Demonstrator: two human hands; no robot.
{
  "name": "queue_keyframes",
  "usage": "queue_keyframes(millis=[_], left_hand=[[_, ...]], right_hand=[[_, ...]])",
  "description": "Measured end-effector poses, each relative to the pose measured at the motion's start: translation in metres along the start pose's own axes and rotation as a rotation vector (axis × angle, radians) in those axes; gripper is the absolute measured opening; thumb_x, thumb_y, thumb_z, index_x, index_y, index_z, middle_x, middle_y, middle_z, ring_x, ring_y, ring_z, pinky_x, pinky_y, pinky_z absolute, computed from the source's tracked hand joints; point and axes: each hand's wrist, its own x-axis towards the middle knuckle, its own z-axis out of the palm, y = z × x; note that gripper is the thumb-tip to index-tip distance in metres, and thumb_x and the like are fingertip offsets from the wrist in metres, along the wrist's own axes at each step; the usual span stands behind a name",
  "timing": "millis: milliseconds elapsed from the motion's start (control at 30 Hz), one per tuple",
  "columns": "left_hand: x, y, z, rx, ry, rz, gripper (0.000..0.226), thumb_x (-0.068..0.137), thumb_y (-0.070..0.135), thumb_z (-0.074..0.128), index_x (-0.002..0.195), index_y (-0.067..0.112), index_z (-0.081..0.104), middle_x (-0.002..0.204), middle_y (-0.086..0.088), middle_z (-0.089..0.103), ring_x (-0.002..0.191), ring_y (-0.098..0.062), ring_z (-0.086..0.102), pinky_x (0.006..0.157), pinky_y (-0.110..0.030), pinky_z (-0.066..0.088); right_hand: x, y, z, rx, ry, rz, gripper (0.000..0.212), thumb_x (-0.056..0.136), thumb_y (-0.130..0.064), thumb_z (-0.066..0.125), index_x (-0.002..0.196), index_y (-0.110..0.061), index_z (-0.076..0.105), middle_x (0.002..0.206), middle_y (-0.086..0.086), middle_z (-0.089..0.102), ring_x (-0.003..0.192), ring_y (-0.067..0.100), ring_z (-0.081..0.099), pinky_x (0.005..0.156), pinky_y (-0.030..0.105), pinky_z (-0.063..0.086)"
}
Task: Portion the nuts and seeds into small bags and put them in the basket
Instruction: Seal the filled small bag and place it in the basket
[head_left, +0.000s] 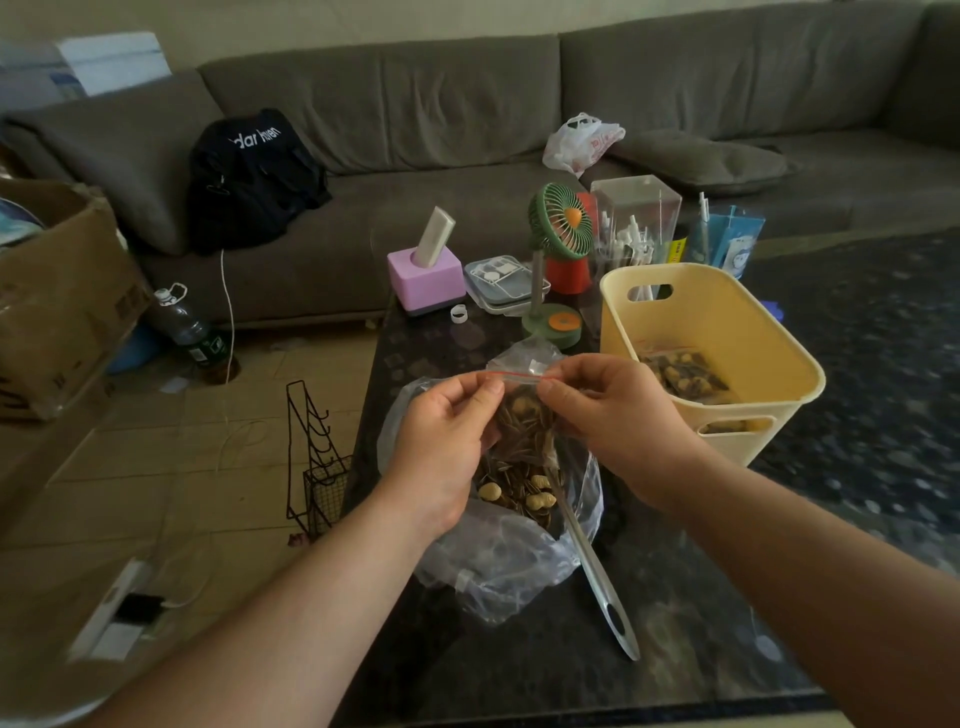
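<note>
DONE: one filled bag lies in basket, 2 o'clock | NOW: left hand and right hand each grip-pinch the small bag zip, centre | LEFT: seal, drop in basket; big bag of nuts and seeds at 6 o'clock remains on worktop.

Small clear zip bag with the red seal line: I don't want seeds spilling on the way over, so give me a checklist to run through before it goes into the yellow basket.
1. Small clear zip bag filled with striped seeds and nuts: ok.
2. Left hand and right hand both pinch its top edge: ok.
3. Red seal line pressed shut along its full length: cannot tell.
4. Yellow plastic basket close by on the right, top open: ok.
5. Room in the basket beside the filled bag already lying there: ok.
6. Long metal scoop left resting in the large clear bag, out of both hands: ok.
</note>
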Motion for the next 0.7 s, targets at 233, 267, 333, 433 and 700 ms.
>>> queue_keyframes(millis=[233, 267, 333, 433, 700], left_hand=[[-0.0039, 0.0002, 0.0026, 0.021, -0.033, 0.016, 0.017, 0.105, 0.016, 0.065, 0.115, 0.012, 0.077, 0.113, -0.012, 0.080, 0.113, -0.026, 0.075, 0.100, -0.042, 0.058], [-0.0044, 0.0001, 0.0027, 0.035, -0.041, 0.022, 0.016, 0.105, 0.016, 0.064, 0.114, 0.013, 0.078, 0.113, -0.011, 0.080, 0.112, -0.025, 0.075, 0.101, -0.043, 0.058], [-0.0049, -0.0002, 0.0028, 0.067, -0.055, 0.039, 0.016, 0.106, 0.015, 0.063, 0.112, 0.013, 0.078, 0.111, -0.011, 0.081, 0.111, -0.025, 0.076, 0.103, -0.045, 0.058], [-0.0056, -0.0001, 0.0029, 0.104, -0.071, 0.063, 0.016, 0.105, 0.013, 0.063, 0.112, 0.013, 0.078, 0.108, -0.010, 0.081, 0.107, -0.024, 0.077, 0.100, -0.045, 0.060], [-0.0076, 0.0012, 0.0021, 0.162, -0.120, 0.071, 0.018, 0.106, 0.009, 0.061, 0.110, 0.014, 0.078, 0.105, -0.006, 0.082, 0.101, -0.017, 0.078, 0.085, -0.029, 0.060]], right_hand=[[-0.0016, -0.0017, 0.0017, -0.001, -0.015, -0.041, 0.008, 0.098, -0.015, 0.072, 0.091, -0.012, 0.076, 0.084, 0.015, 0.076, 0.071, 0.015, 0.069, 0.071, 0.031, 0.062], [-0.0010, -0.0010, 0.0017, -0.007, -0.016, -0.041, 0.008, 0.098, -0.016, 0.072, 0.092, -0.013, 0.076, 0.086, 0.017, 0.076, 0.072, 0.016, 0.068, 0.073, 0.035, 0.062], [-0.0007, 0.0003, 0.0016, -0.030, -0.027, -0.043, 0.009, 0.099, -0.017, 0.072, 0.092, -0.013, 0.075, 0.087, 0.018, 0.075, 0.073, 0.018, 0.068, 0.076, 0.040, 0.063], [-0.0001, 0.0016, 0.0007, -0.049, -0.045, -0.042, 0.010, 0.100, -0.018, 0.070, 0.092, -0.014, 0.074, 0.082, 0.016, 0.073, 0.071, 0.018, 0.065, 0.074, 0.042, 0.062], [-0.0020, 0.0009, 0.0020, -0.067, -0.077, -0.052, 0.006, 0.098, -0.019, 0.072, 0.094, -0.016, 0.076, 0.087, 0.018, 0.074, 0.073, 0.021, 0.067, 0.070, 0.044, 0.061]])
